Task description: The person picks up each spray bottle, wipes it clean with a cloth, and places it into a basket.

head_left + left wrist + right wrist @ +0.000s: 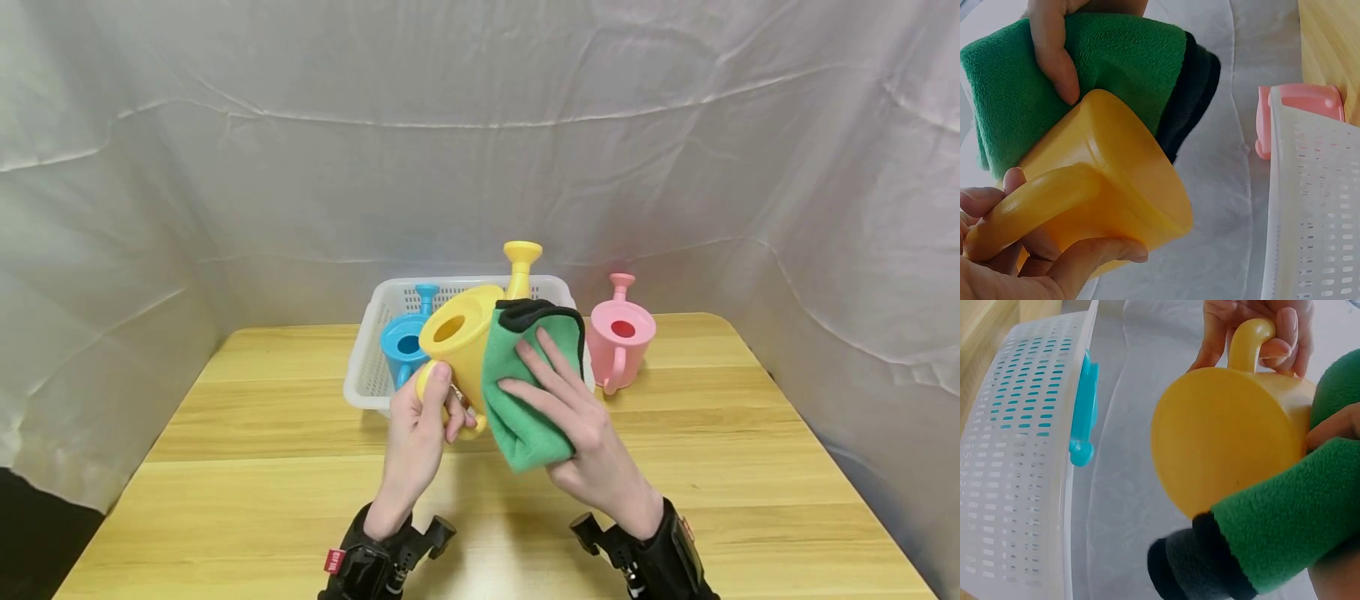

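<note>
My left hand (416, 433) grips the handle of a yellow watering can (471, 354), held up in front of the basket. The can tilts, with its round filling hole and spout (520, 271) showing in the head view. My right hand (588, 429) holds a folded green cloth (528, 425) with a black edge against the can's right side, fingers spread over the fabric. In the left wrist view, the cloth (1010, 94) lies along the can's wall close to its base. The right wrist view shows the can's flat yellow bottom (1229, 444).
Behind the hands, a white perforated basket (362, 379) stands on the wooden table (262, 467) with a blue watering can (392, 340) in it. A pink watering can (630, 362) stands right of the basket. Grey fabric (480, 183) encloses the table's back and sides.
</note>
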Tool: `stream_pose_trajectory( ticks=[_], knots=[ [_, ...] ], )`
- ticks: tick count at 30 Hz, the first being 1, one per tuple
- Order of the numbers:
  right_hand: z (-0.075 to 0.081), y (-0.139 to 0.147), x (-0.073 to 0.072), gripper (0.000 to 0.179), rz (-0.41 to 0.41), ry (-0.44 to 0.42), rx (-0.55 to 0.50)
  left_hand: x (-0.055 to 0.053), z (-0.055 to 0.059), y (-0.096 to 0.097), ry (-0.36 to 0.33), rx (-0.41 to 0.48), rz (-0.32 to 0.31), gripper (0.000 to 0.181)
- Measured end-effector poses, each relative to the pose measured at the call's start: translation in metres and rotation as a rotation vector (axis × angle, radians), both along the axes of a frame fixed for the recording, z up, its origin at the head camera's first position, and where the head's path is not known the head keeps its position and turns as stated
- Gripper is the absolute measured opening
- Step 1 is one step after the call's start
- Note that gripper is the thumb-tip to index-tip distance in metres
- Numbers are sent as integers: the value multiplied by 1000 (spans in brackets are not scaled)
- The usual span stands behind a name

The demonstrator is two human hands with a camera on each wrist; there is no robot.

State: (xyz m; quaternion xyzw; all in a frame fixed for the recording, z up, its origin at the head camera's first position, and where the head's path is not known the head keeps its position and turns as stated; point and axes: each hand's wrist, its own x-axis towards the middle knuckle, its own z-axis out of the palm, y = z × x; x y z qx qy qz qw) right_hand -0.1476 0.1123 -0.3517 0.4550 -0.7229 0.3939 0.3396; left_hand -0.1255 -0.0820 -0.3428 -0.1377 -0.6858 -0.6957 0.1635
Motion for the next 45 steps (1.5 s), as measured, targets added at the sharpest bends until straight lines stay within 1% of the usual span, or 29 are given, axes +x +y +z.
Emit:
stream_pose_trajectory(
  ticks=[2,4,8,11,13,15,17,19,23,25,27,32,34,36,39,41,45],
  knots=[
    [0,1,-1,66,-4,-22,-18,0,1,0,8,4,12,41],
    [-1,3,-2,68,-28,-44,-33,0,1,-1,16,3,24,41],
    [-1,6,-1,73,-143,-117,-22,0,1,0,26,-17,29,40],
    [-1,6,1,80,-210,-188,-3,1,0,2,26,-39,3,39],
    [-1,6,2,85,-225,-221,-1,1,-1,3,16,-51,-24,39],
    [-1,4,2,89,-230,-227,-3,1,-2,4,7,-65,-47,39],
    [0,2,1,93,-230,-216,-3,0,-3,5,-1,-77,-65,40],
    [2,0,0,92,-225,-201,0,-1,-3,6,-11,-86,-73,40],
    [6,-4,-4,83,-182,-175,13,-2,-3,6,-17,-77,-65,41],
    [7,-5,-7,81,-157,-136,29,-2,-2,5,-15,-66,-56,42],
    [4,-6,-9,82,-144,-70,51,-3,-1,4,-14,-55,-47,43],
    [-7,1,-12,85,-126,159,139,-5,0,1,-32,-27,-35,46],
    [-12,6,-13,85,-102,226,179,-5,0,-1,-40,-15,-31,47],
    [-17,13,-11,84,-75,267,225,-5,1,-2,-49,-4,-27,47],
    [-22,21,-8,82,-52,272,295,-6,1,-3,-50,-4,-30,47],
    [-24,25,-5,81,-54,264,331,-6,1,-3,-38,-15,-43,47],
    [-21,23,-1,82,-108,228,408,-7,-1,-1,-23,-56,-72,45]
  ],
)
